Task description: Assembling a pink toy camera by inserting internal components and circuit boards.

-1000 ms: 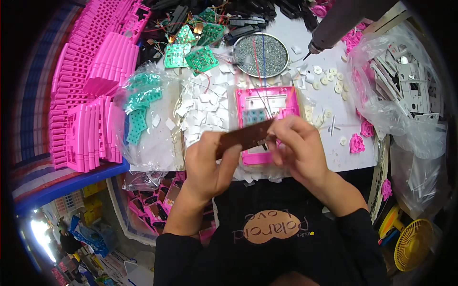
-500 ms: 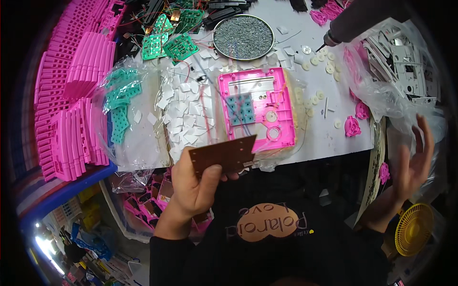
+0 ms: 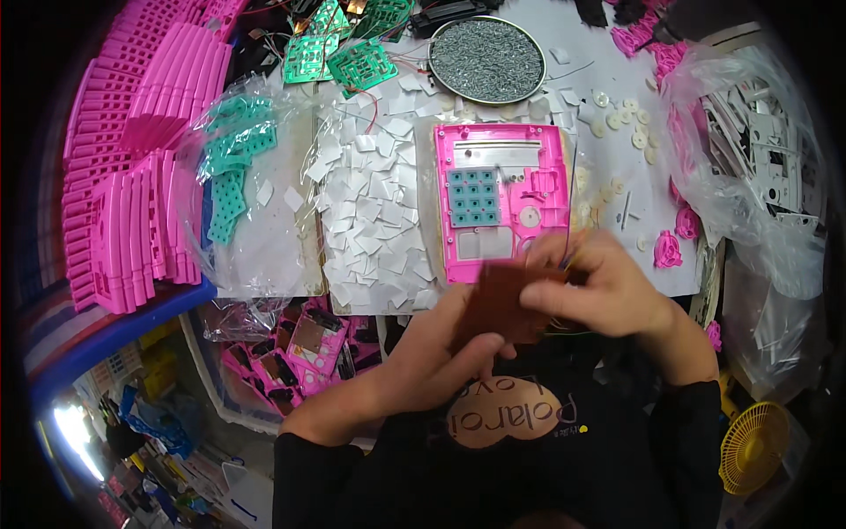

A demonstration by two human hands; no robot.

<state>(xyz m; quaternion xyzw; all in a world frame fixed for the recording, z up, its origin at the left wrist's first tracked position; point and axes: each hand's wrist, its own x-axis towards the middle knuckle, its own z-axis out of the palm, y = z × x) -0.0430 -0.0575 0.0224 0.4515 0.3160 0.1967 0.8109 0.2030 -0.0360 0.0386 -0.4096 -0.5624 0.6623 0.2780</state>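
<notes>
Just beyond my body, my left hand (image 3: 441,348) grips a brown circuit board (image 3: 498,304) by its left and lower side, plain face up. My right hand (image 3: 604,282) is closed at the board's right edge, thumb over it, with thin wires (image 3: 575,251) around the fingers. What the right fingertips pinch underneath is hidden. Behind the board lies an open pink plastic case half (image 3: 513,207), its near right corner covered by my right hand. A grey-blue rubber keypad (image 3: 473,197) sits inside the case, at its left.
A round dish of screws (image 3: 487,60) stands behind the case. White paper pieces (image 3: 374,203) spread left of it, near teal rubber keypads (image 3: 227,207). Stacked pink parts (image 3: 132,229) fill the far left. Green circuit boards (image 3: 361,66) lie at the back; bagged white parts (image 3: 758,141) at right.
My right hand has come in from the far right to the board. The board has moved right and turned in my left hand. Wires that crossed the case are now by my right hand.
</notes>
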